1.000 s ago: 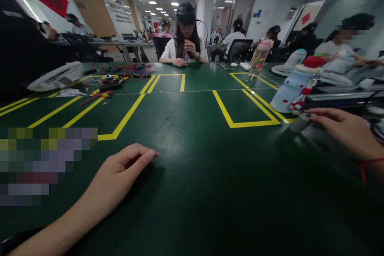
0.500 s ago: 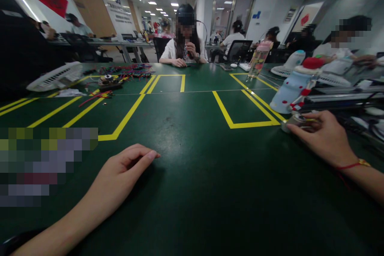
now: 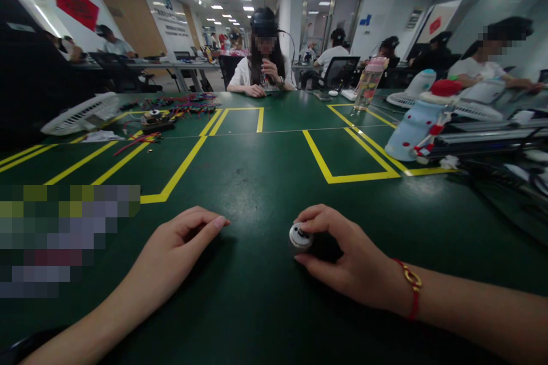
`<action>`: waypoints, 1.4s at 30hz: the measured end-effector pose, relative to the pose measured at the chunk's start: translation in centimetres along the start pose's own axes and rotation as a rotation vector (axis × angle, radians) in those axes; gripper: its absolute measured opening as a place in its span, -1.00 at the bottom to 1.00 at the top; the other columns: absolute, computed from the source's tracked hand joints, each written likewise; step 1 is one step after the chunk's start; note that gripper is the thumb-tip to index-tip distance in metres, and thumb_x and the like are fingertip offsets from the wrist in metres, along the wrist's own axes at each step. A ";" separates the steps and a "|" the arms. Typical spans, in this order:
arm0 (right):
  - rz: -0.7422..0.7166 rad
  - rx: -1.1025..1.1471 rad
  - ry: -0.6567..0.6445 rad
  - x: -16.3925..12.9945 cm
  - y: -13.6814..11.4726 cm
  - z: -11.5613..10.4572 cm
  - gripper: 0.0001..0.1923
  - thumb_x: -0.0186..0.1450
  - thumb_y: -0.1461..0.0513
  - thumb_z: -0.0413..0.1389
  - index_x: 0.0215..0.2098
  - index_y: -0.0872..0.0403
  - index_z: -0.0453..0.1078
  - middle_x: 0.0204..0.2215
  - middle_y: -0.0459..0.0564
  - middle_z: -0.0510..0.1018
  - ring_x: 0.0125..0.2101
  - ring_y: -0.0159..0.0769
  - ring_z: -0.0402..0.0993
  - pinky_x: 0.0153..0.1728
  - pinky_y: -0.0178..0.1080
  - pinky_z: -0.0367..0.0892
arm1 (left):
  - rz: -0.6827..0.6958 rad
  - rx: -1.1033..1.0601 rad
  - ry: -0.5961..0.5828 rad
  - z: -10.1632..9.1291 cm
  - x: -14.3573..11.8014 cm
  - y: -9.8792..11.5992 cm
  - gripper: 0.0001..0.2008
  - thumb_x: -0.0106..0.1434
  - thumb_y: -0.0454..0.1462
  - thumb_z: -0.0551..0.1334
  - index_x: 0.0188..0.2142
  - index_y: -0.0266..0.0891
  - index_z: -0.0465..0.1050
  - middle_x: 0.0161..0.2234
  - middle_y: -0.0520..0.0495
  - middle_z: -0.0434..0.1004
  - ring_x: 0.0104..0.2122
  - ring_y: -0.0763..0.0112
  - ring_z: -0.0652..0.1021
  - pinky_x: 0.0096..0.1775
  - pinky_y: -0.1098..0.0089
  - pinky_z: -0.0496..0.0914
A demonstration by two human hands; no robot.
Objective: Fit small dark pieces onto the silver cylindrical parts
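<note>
Left fingers (image 3: 217, 222) meet, right fingers (image 3: 317, 218) curve around a silvery cylinder (image 3: 297, 238), grip unclear, and a clear bottle (image 3: 369, 86) has indistinct contents.

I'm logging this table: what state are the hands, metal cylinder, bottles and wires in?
Metal cylinder: upright.
Right hand: curved about it, grip unclear.
Left hand: loosely curled, nothing visible held.
Blue bottle: standing, red top on.
Pink-lidded bottle: standing, lid on.
Wires: tangled.
</note>
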State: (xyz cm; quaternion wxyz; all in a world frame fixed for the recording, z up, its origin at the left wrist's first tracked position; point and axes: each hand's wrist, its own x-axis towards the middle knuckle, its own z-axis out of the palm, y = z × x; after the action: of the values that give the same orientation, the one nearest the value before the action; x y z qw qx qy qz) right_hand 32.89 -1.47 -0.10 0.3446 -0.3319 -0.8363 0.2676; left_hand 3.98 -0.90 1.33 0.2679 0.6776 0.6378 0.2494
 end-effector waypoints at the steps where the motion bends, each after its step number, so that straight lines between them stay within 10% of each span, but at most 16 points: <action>1: 0.006 0.005 -0.003 -0.1 0.1 0.0 -0.62 0.22 0.25 0.16 -0.02 -0.02 0.20 -0.01 0.01 0.39 -0.07 -0.37 0.40 -0.06 -0.23 0.39 | 0.025 0.004 -0.009 0.3 0.0 0.4 -0.66 0.27 0.04 0.14 -0.23 -0.07 0.55 -0.26 0.00 0.56 -0.26 0.26 0.52 -0.25 0.35 0.36; 6: 0.140 0.066 -0.019 -0.3 0.3 0.3 -0.41 0.16 0.16 0.24 0.08 -0.05 0.10 -0.06 -0.02 0.44 -0.08 -0.36 0.45 -0.05 -0.21 0.41 | 0.272 -0.075 -0.143 2.6 -0.2 4.5 -0.70 0.29 -0.05 0.18 -0.03 0.02 0.50 -0.17 -0.02 0.47 -0.28 0.33 0.48 -0.34 0.38 0.38; 11: 0.156 0.072 0.006 -0.3 0.4 0.5 -0.39 0.15 0.17 0.25 0.08 -0.04 0.08 -0.07 0.00 0.46 -0.10 -0.34 0.47 -0.09 -0.21 0.42 | 0.382 -0.182 -0.157 3.8 0.2 8.1 -0.83 0.26 -0.12 0.23 -0.26 0.00 0.61 -0.22 -0.02 0.44 -0.19 0.29 0.47 -0.15 0.29 0.38; 24: 0.178 -0.099 0.181 0.4 0.1 -0.8 -0.64 0.11 0.24 0.18 -0.11 0.01 0.26 -0.25 -0.07 0.45 -0.31 -0.39 0.40 -0.30 -0.29 0.38 | 0.377 0.140 -0.203 6.2 1.3 4.8 -0.89 0.13 -0.07 0.37 -0.30 0.18 0.65 -0.29 0.03 0.49 -0.23 0.25 0.45 -0.20 0.26 0.25; 31: 0.465 -0.411 0.411 -0.8 5.5 -9.8 -0.49 0.11 0.02 0.21 -0.04 0.05 0.29 -0.17 0.02 0.49 -0.26 -0.31 0.46 -0.24 -0.23 0.41 | 0.207 -0.054 -0.195 2.4 0.7 4.7 -0.65 0.23 0.00 0.23 -0.03 0.04 0.54 -0.16 -0.01 0.49 -0.20 0.26 0.49 -0.18 0.33 0.34; 37: 0.752 -0.734 0.591 -6.6 12.1 -18.9 -0.45 0.03 -0.03 0.18 -0.12 0.11 0.32 -0.17 0.18 0.46 -0.24 -0.05 0.43 -0.19 0.06 0.34 | -0.081 -0.078 -0.012 -1.7 0.1 0.2 -0.54 0.27 0.10 0.10 -0.05 -0.11 0.50 -0.19 -0.01 0.52 -0.18 0.18 0.46 -0.14 0.29 0.30; 42: 0.637 -1.024 0.641 -7.6 12.1 -18.8 -0.24 0.06 -0.14 0.14 0.06 0.17 0.27 0.01 0.32 0.35 0.04 0.17 0.28 0.01 0.18 0.20 | -0.161 -0.133 0.039 -1.5 0.1 -2.2 -0.51 0.24 0.14 0.11 -0.07 -0.11 0.49 -0.31 0.04 0.47 -0.30 0.28 0.42 -0.25 0.36 0.27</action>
State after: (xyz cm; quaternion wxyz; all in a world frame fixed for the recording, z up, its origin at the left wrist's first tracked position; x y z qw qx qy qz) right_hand 55.69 4.72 0.36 0.2792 -0.7461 -0.5754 -0.1851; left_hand 1.33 -0.66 0.97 0.3189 0.6001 0.6772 0.2819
